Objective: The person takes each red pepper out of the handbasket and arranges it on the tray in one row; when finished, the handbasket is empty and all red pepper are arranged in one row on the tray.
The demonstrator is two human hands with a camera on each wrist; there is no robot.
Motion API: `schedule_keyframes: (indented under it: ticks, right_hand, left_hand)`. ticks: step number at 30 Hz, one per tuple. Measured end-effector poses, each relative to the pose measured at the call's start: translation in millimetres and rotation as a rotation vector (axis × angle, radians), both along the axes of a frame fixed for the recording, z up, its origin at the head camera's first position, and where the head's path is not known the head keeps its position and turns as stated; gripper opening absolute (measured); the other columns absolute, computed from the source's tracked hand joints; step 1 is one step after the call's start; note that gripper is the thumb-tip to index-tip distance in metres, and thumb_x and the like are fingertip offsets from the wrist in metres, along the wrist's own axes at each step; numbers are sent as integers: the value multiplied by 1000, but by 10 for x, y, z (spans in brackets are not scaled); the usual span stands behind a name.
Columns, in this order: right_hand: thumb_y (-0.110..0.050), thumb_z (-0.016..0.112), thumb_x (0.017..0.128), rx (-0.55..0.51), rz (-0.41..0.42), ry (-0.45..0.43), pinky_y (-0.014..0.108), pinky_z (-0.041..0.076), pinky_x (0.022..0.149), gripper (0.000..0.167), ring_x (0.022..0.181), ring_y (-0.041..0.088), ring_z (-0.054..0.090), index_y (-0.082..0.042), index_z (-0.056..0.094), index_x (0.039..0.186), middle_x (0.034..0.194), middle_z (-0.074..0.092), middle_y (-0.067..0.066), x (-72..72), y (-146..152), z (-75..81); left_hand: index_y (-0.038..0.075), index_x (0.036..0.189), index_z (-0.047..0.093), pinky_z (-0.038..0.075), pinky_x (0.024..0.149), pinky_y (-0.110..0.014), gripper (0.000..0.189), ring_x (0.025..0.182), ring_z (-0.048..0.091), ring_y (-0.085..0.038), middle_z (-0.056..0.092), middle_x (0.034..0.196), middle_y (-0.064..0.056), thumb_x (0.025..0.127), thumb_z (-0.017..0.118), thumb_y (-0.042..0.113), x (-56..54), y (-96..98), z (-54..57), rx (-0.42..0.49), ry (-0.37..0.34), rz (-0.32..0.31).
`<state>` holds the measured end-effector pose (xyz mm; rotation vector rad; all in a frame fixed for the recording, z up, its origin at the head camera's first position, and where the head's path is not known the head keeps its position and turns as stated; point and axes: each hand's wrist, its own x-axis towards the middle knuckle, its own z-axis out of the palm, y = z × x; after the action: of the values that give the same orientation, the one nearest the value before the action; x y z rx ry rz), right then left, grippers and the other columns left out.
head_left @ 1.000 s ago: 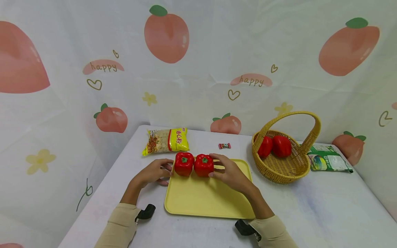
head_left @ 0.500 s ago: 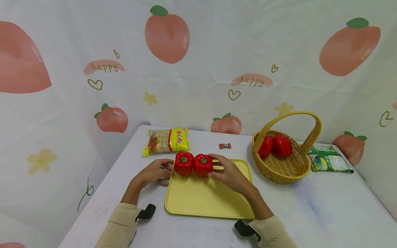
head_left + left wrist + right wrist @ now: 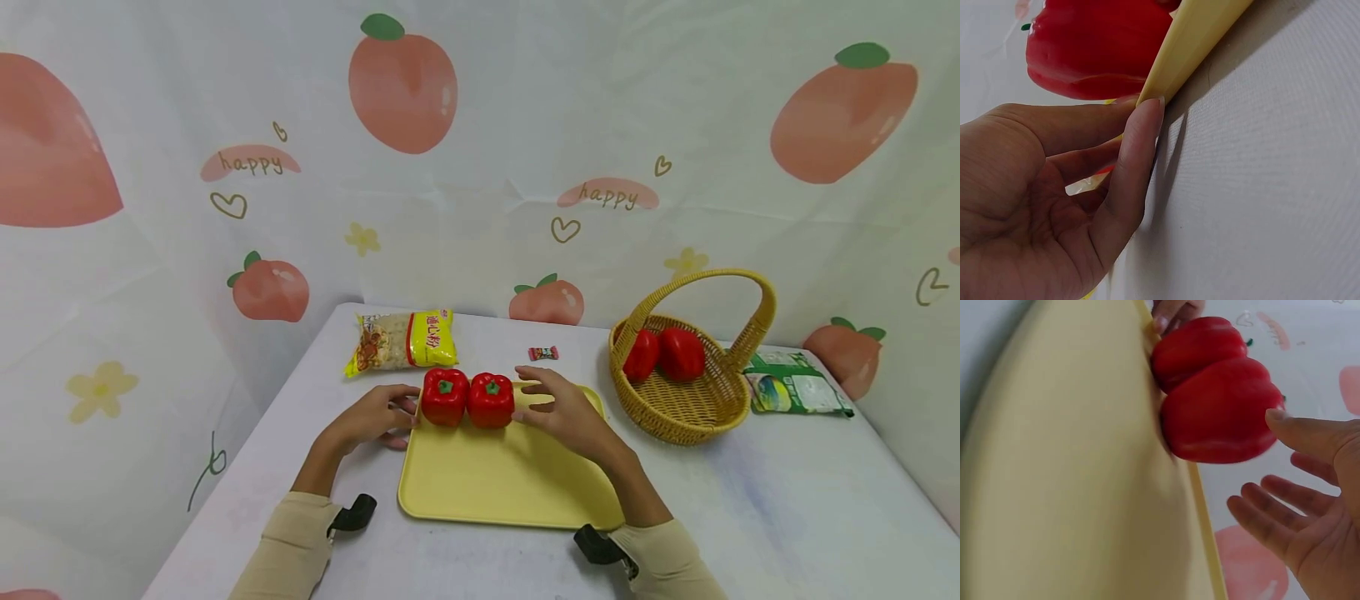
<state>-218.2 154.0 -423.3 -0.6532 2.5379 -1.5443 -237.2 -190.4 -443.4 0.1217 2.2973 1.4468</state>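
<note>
L hand (image 3: 371, 417) pinches tray (image 3: 502, 487), prob. to steady it; R hand (image 3: 564, 414) spread, thumb by right pepper (image 3: 491, 403), set beside left pepper (image 3: 444, 400) on tray's upper left, ctr of frame.

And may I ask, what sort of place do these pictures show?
Probably a staged tabletop set, perhaps for filming: a peach-printed sheet hangs behind the white table, which holds a wicker basket and a yellow tray with two red peppers.
</note>
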Motion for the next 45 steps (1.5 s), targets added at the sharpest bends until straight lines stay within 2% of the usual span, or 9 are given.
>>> schedule_keyframes:
  ticks: [7, 15, 19, 24, 30, 32, 34, 40, 45]
  right_hand:
    - [-21, 79, 96, 48, -37, 76, 49, 61, 100, 49, 124, 38, 68, -3, 64, 139, 139, 66, 18, -29, 153, 76]
    - [-22, 80, 96, 20, -98, 122, 47, 62, 99, 47, 120, 34, 70, -8, 66, 139, 134, 69, 15, -92, 430, 166]
    - [-21, 78, 97, 9, -172, 162, 29, 62, 94, 45, 116, 32, 71, -8, 67, 139, 130, 71, 14, -105, 633, 243]
    - [-18, 77, 98, 43, -256, 236, 10, 53, 91, 44, 115, 31, 70, -6, 66, 139, 130, 71, 17, -92, 909, 371]
    - [-21, 76, 100, 119, -318, 263, 5, 49, 86, 43, 108, 5, 65, -5, 66, 138, 129, 70, 17, -38, 1262, 486]
    - [-22, 75, 100, 142, -340, 268, 4, 48, 85, 42, 107, 1, 63, -5, 67, 137, 128, 71, 18, -26, 1371, 506]
    - [-24, 75, 101, 173, -362, 263, 3, 46, 85, 43, 110, 6, 64, -4, 66, 138, 130, 70, 20, -22, 1474, 513]
    - [-29, 71, 103, 245, -404, 223, 3, 45, 80, 50, 120, 40, 63, -4, 60, 145, 136, 65, 25, -95, 1724, 511]
    - [-31, 69, 104, 270, -415, 199, 11, 50, 78, 54, 122, 48, 60, -3, 56, 148, 137, 63, 29, -190, 1883, 547]
  left_hand:
    - [-3, 152, 52, 67, 74, -35, 61, 99, 66, -23, 63, 121, -15, 94, 69, 5, -4, -7, 5, 5, 2, -7]
    - [-2, 152, 51, 67, 75, -36, 61, 99, 66, -23, 63, 120, -15, 94, 69, 5, -18, -16, -26, 12, 2, -16]
    - [-3, 152, 51, 67, 75, -36, 61, 99, 66, -23, 63, 120, -15, 94, 68, 5, -16, -22, -32, 21, 5, -19]
    - [-3, 152, 51, 67, 75, -36, 61, 100, 66, -23, 62, 121, -16, 94, 68, 6, -18, -20, -27, 18, 9, -15]
    - [-3, 152, 51, 67, 75, -36, 61, 101, 66, -24, 62, 122, -16, 94, 68, 6, -7, -11, -13, 19, 8, -14]
    - [-3, 152, 51, 67, 75, -36, 61, 101, 66, -24, 62, 122, -16, 95, 69, 6, -3, -9, -9, 19, 8, -14]
    - [-3, 152, 51, 67, 75, -36, 61, 101, 66, -23, 62, 122, -16, 95, 69, 6, -1, -9, -7, 20, 7, -13]
    - [-3, 152, 51, 67, 75, -36, 60, 101, 66, -23, 62, 122, -17, 95, 69, 6, -1, -12, -4, 26, 3, -7]
    - [-3, 152, 50, 67, 75, -35, 60, 100, 65, -22, 61, 123, -17, 96, 68, 6, 18, -3, 6, 31, 5, -21]
